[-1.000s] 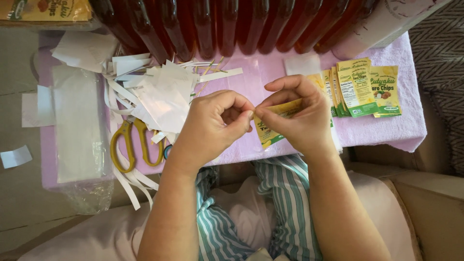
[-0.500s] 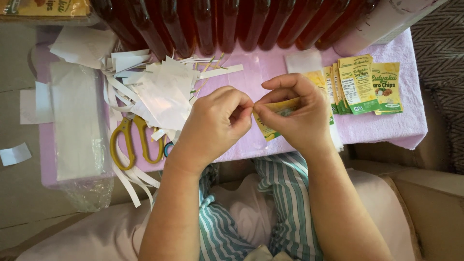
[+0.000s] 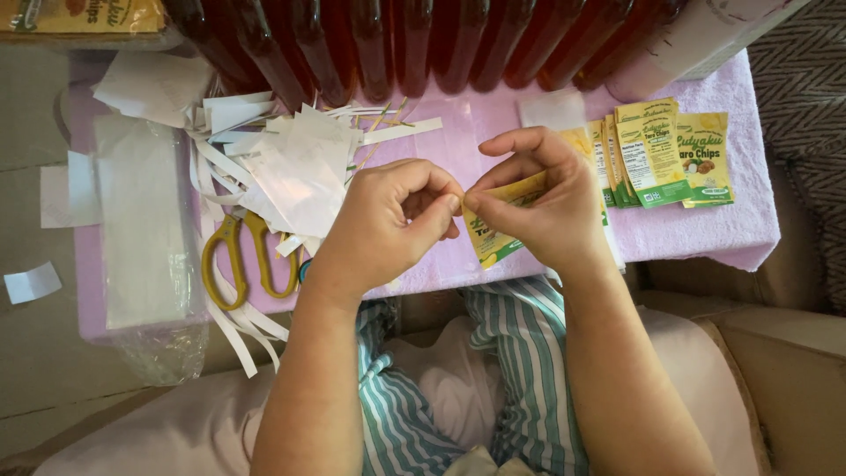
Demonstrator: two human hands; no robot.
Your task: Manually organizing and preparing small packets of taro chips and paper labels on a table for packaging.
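My left hand and my right hand meet above a pink-covered table, fingertips touching. Both pinch a small yellow and green label; my right hand holds its upper part, my left thumb and forefinger grip its edge. The label's lower corner hangs below my right palm. To the right of my right hand lies a fanned stack of similar yellow labels.
A row of dark red bottles stands along the table's far side. A heap of white paper strips and backing scraps lies left of my hands, with yellow-handled scissors and a clear plastic bag. My striped clothing is below.
My hands have kept together over the label; my left fingers shifted slightly along its edge. Nothing else has moved.
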